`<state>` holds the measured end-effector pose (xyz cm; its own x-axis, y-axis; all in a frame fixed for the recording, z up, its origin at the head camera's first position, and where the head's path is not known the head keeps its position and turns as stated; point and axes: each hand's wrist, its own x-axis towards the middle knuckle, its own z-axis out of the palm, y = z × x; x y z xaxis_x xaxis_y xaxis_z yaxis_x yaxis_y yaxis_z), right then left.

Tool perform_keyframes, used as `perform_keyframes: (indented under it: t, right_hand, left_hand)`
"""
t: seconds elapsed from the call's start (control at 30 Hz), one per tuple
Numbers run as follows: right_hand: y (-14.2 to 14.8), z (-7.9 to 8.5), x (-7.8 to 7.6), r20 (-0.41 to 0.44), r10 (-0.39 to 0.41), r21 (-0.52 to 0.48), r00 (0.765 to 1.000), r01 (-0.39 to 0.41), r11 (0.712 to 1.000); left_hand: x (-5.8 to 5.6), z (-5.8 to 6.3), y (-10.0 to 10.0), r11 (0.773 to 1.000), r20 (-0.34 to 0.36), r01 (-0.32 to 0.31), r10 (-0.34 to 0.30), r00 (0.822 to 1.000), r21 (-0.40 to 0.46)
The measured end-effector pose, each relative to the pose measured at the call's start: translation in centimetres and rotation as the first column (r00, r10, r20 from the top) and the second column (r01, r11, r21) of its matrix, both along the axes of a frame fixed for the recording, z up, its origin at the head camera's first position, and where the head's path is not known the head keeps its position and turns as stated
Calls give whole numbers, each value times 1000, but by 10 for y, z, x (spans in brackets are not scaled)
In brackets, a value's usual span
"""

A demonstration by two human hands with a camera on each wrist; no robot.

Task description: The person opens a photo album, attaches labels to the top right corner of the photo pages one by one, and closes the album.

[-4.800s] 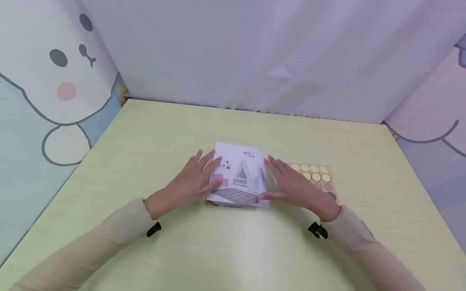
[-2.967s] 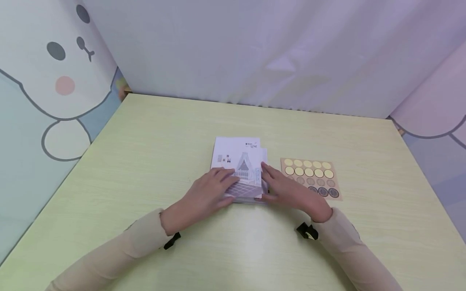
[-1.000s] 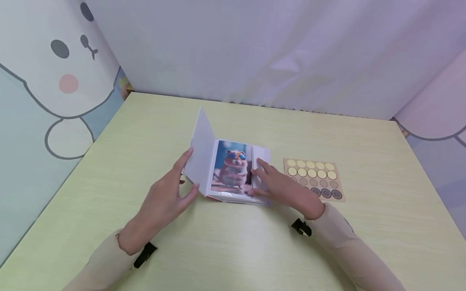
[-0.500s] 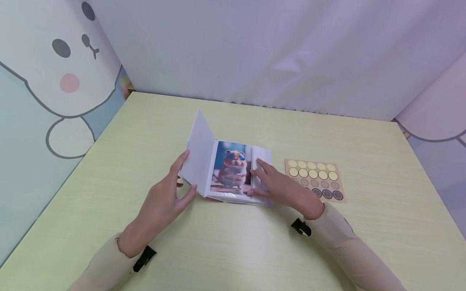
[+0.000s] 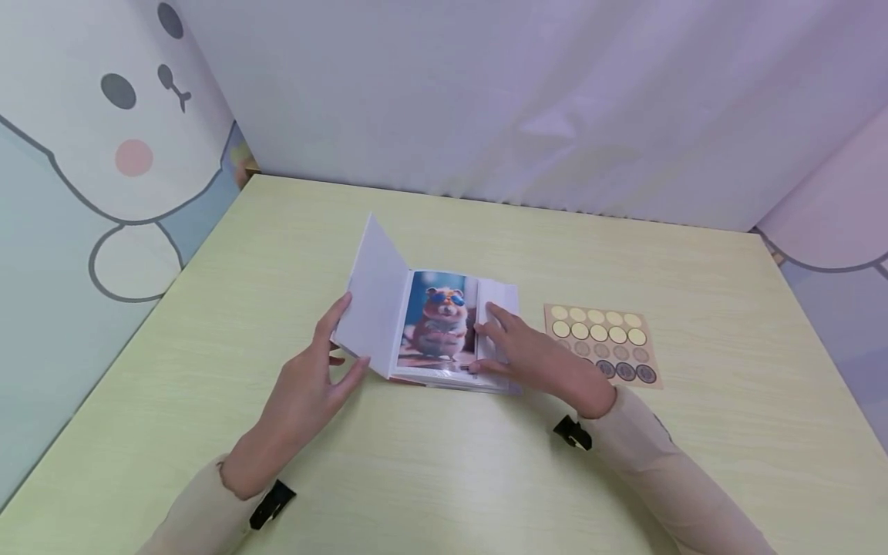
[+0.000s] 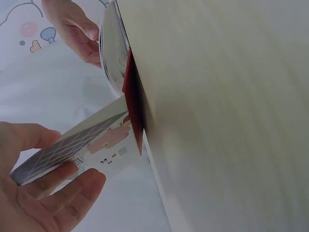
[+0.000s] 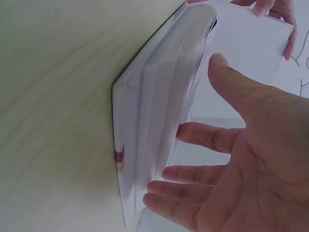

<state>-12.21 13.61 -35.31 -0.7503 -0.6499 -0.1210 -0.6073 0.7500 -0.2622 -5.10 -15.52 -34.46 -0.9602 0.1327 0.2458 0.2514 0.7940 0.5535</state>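
A photo album lies in the middle of the table, its white front cover (image 5: 378, 304) raised and leaning left. Inside, the first page bears a photo (image 5: 438, 320) of a hamster in sunglasses. My left hand (image 5: 298, 385) holds the cover near its lower free edge, thumb on one face and fingers on the other, as the left wrist view shows. With fingertips against the page edges (image 7: 169, 96), my right hand (image 5: 537, 354) rests at the album's right side, fingers fairly straight and thumb apart. The album's red spine (image 6: 133, 96) shows in the left wrist view.
Right of the album lies a flat sheet of round stickers (image 5: 603, 331) in several rows, partly covered by the right forearm. A pale curtain (image 5: 472, 100) hangs behind the table (image 5: 444, 478), and cartoon-printed cloth (image 5: 132, 193) stands at the left.
Earlier the album was closed with both hands on it. The left hand has lifted the cover leftward, revealing the hamster photo, and lately tilted it slightly lower. The right hand has stayed at the right side.
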Motion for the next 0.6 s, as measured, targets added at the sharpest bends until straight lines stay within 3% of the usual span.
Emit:
perform_keyframes:
  t: [0.33,0.6]
  right_hand:
    - [-1,2,-2,-7,1,39,1000,-1,999]
    - [2,2,-3,20,-9,33,1000,9,999]
  left_hand:
    - [3,7,-2,997,70,-75,75,995,2]
    - [7,6,-20,993,61,-92,87,994,79]
